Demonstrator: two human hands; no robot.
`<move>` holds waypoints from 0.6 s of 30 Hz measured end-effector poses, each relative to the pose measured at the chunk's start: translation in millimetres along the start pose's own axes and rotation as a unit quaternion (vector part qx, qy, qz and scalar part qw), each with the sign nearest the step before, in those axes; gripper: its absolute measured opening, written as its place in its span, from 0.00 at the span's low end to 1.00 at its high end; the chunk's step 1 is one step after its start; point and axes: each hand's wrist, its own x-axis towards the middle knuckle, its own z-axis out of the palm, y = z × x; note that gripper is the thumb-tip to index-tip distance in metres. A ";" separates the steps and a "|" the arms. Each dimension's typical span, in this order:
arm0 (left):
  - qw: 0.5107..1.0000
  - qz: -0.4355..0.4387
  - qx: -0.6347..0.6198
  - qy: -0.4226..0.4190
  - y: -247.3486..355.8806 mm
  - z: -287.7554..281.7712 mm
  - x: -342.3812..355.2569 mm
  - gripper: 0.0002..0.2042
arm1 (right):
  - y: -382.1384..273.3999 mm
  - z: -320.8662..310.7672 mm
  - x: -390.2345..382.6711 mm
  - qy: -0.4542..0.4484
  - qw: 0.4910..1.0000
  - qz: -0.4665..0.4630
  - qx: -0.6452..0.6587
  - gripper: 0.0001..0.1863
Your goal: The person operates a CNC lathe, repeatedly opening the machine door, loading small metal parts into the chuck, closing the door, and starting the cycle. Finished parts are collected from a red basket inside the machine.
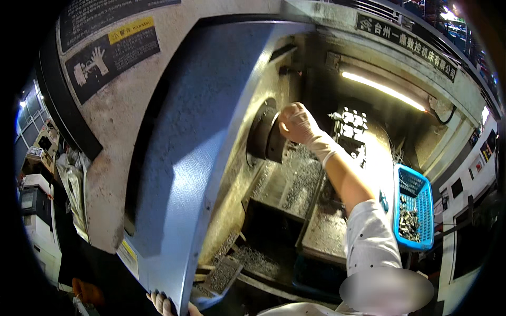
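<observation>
Steel chuck (266, 134) sits on the left inner wall of the lathe enclosure, dark round disc facing right. Right hand (296, 124), in a thin pale glove, is up against the chuck's face, fingers curled inward at the disc's front edge (whether they pinch a part or just press on the chuck, cannot tell, palm side is hidden). Forearm bare from the glove cuff to a white sleeve (369, 239) coming in from the lower right. Left hand (164, 304) shows only as gloved fingertips at the bottom edge, wrapped over the lower lip of the grey sliding door (184, 158), so closed around that edge; nothing else in it. Door is pushed left, opening exposed. Below the chuck, the sloped bed (292, 181) is covered in fine metal chips, more chips in the trough lower down. Tool block (350, 124) with bright reflective points stands just right of the hand, apart from it. Strip lamp (382, 90) lit along the upper right of the enclosure. Blue plastic basket (416, 213) hangs at the right edge of the opening, holding small dark metal parts, well apart from both hands. Yellow-and-black warning label (113, 55) on the housing upper left.
</observation>
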 end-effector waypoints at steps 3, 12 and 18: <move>1.000 -0.018 -0.009 0.010 4.4 6.2 -5.1 0.17 | -56.1 20.6 -33.7 0.246 0.867 0.430 0.060 0.22; 0.999 0.009 -0.027 0.042 5.7 12.1 -0.2 0.17 | -104.2 72.4 -24.6 0.380 0.367 0.787 0.318 0.14; 0.999 0.018 -0.023 0.016 11.0 13.7 2.2 0.18 | -112.4 -26.2 -68.4 0.407 0.257 0.613 0.627 0.11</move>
